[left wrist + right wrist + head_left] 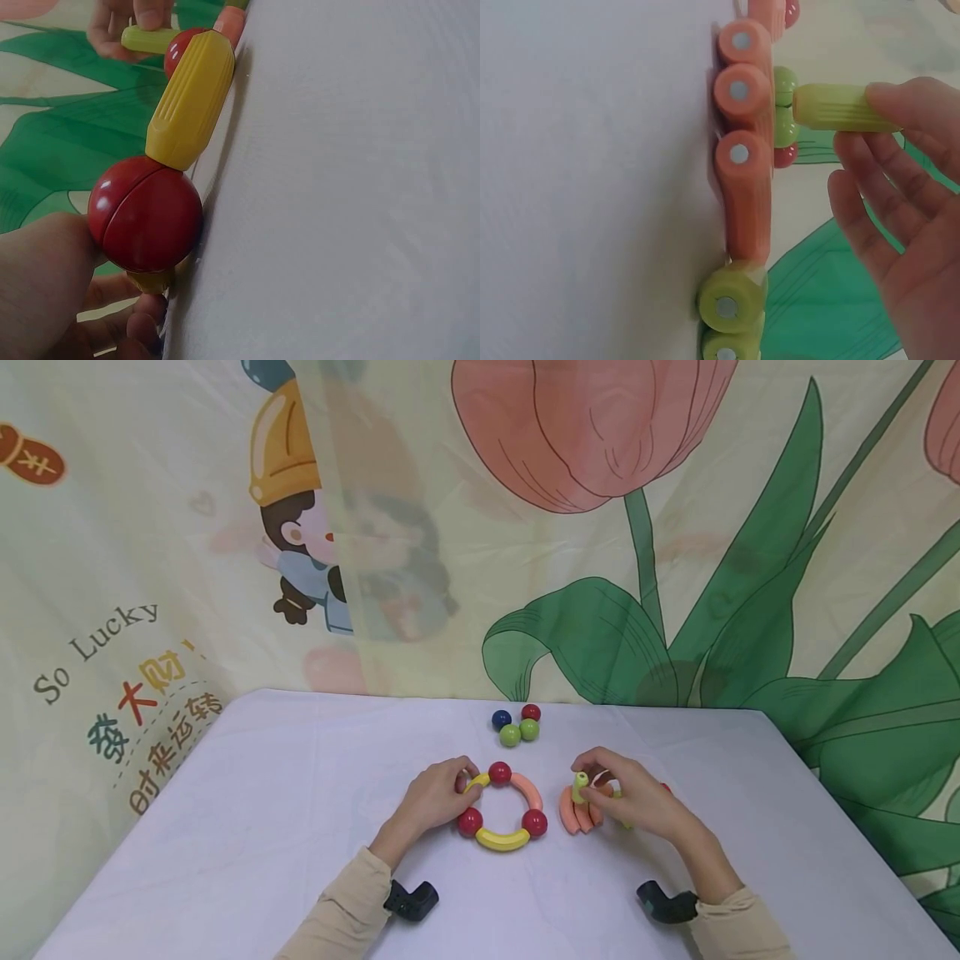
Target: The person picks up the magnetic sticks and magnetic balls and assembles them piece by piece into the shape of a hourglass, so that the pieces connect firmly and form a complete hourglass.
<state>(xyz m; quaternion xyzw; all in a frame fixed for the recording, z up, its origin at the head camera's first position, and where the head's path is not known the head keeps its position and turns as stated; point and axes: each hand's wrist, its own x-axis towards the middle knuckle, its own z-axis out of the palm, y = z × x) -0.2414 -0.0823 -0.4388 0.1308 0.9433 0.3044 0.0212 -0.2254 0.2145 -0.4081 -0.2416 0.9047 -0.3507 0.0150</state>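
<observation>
Head view: ring [502,841] on the table [225,860], red balls [534,823] at twelve, four and eight
Left hand [433,793]: fingers pinch the ring's yellow rod [480,780] at ten
Right hand [633,792]: thumb and fingers grip a green rod [580,787], raised, near three o'clock of the ring
Loose balls [510,736]: twelve o'clock, beyond the ring

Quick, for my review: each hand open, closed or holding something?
Left hand: holding the ring at its upper-left yellow piece.
Right hand: pinching a light-green piece.
</observation>
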